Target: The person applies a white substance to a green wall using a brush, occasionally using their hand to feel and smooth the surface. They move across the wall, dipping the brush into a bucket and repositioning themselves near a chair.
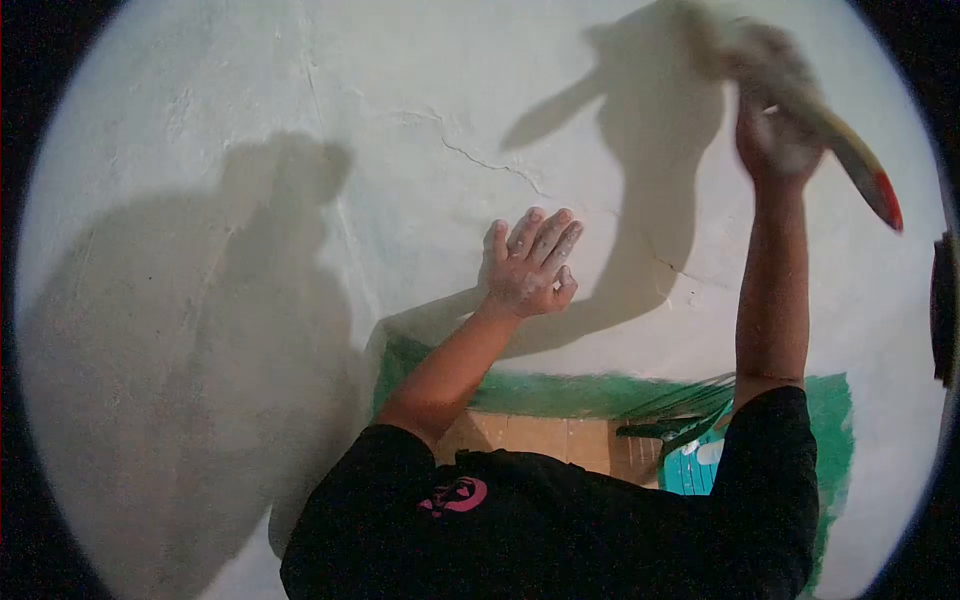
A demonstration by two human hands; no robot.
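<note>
My left hand (530, 268) lies flat against the whitish wall (420, 210), fingers stretched and dusted with white powder. Up at the right, my right hand (782, 135) is raised before the wall, wrapped round a long-handled tool (855, 160). The tool's pale, curved handle ends in a red tip pointing down to the right. Motion smears its other end at the upper left, so I cannot make out its kind or whether it touches the wall. Just above my left hand, a crack (490, 162) runs across the surface.
A green painted band (560, 393) crosses the lower wall. Below it are the tan tiled floor (530, 435) and a turquoise slatted thing (688, 472) near my right arm. A dark object (943, 310) stands at the far right edge. Shadows cover the wall's left side.
</note>
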